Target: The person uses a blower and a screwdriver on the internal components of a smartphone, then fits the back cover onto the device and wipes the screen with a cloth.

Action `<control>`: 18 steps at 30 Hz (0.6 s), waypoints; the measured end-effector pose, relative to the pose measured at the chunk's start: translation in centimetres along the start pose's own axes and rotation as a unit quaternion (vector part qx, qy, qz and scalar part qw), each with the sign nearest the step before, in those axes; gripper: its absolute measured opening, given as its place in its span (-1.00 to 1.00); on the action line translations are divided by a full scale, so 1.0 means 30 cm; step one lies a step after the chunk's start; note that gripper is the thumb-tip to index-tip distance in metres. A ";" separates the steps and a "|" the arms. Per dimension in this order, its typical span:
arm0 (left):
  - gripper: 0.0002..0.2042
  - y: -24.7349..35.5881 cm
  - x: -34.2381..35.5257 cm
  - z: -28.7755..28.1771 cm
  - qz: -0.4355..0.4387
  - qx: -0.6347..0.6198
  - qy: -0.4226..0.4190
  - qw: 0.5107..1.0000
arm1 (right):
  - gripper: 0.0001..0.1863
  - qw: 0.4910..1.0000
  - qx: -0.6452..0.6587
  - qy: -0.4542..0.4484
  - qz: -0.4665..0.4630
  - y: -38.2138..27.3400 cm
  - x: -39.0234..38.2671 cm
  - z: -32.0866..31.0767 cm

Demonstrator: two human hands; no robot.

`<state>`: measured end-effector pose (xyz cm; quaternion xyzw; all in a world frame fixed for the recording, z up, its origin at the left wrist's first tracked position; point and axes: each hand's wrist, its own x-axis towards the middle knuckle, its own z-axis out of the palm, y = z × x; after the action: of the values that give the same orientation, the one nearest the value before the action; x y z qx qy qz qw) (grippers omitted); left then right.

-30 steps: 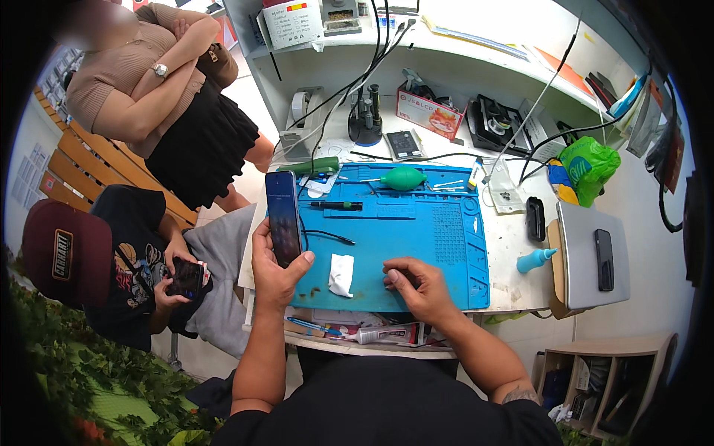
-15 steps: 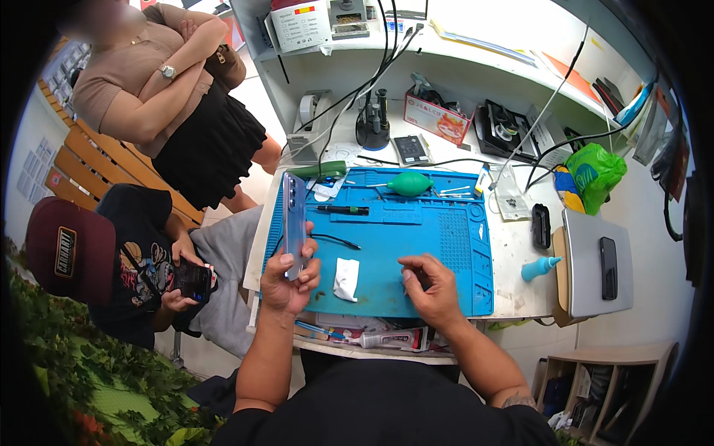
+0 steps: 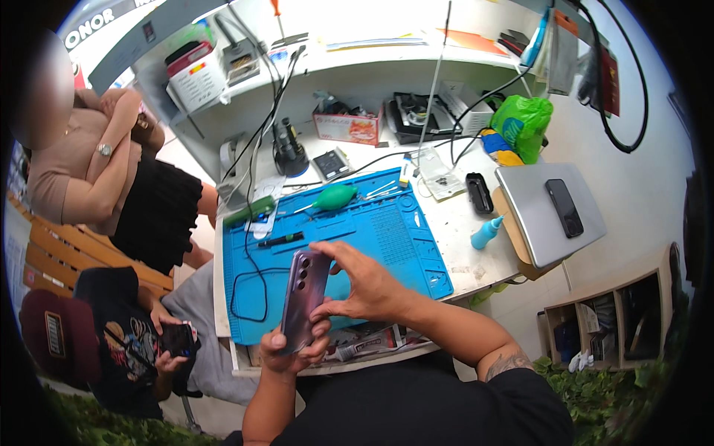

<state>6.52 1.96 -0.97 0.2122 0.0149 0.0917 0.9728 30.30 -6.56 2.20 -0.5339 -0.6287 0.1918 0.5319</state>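
A purple smartphone (image 3: 301, 308) with a column of camera lenses is held upright, its back facing me, over the near part of a blue repair mat (image 3: 401, 260). My left hand (image 3: 294, 355) grips its lower end, thumb on one side and fingers on the other. My right hand (image 3: 368, 286) holds the phone's right side, fingertips at the top corner and thumb lower on the edge. Beyond the phone, a black pen-shaped tool (image 3: 281, 240) lies on the mat, with a green air blower (image 3: 335, 197) farther back. A thin black cable (image 3: 265, 293) loops at the left.
A light blue dropper bottle (image 3: 487, 233), an open black case (image 3: 480, 193) and a silver laptop (image 3: 532, 197) bearing a black phone (image 3: 565, 208) are at the right. Below the mat, an open drawer holds tubes (image 3: 364, 346). Two people are at the left, one seated with a phone (image 3: 178, 340).
My right hand has come from the mat to the phone. The phone has turned its back toward me and sits lower. The view has shifted, and the white tissue no longer shows.
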 end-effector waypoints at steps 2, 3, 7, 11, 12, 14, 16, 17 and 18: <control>0.03 -0.004 -0.001 -0.012 0.001 -0.033 -0.020 0.999 | -0.01 1.000 -0.002 -0.004 -0.014 0.013 -0.008 -0.001; 0.03 -0.003 0.002 -0.018 0.002 -0.037 -0.027 0.999 | -0.08 1.000 -0.010 -0.009 -0.016 0.021 -0.008 -0.011; 0.06 0.024 -0.013 -0.003 0.020 -0.028 -0.031 0.999 | -0.31 1.000 0.021 -0.004 -0.020 0.053 0.042 -0.005; 0.08 0.061 -0.022 0.025 0.106 0.044 -0.020 0.993 | -0.42 0.997 0.053 0.049 -0.005 -0.015 0.111 -0.001; 0.06 0.067 0.001 0.049 0.127 0.052 -0.020 0.990 | -0.42 0.997 0.035 0.062 -0.016 -0.025 0.115 -0.015; 0.04 0.100 0.004 0.069 0.172 0.093 -0.014 0.981 | -0.43 0.997 0.031 0.065 -0.039 -0.031 0.121 0.009; 0.02 0.137 -0.002 0.053 0.214 0.131 0.010 0.968 | -0.44 0.997 0.034 0.060 -0.042 -0.026 0.099 0.040; 0.01 0.159 -0.004 0.045 0.230 0.148 0.025 0.961 | -0.46 0.997 0.030 0.063 -0.045 -0.022 0.090 0.064; 0.00 0.180 0.011 0.033 0.249 0.162 0.033 0.954 | -0.48 0.996 0.023 0.070 -0.045 -0.012 0.075 0.083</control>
<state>6.00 6.43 2.18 0.3613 0.0085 0.3339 0.8706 28.27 -3.91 2.64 -0.5045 -0.6087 0.1441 0.5951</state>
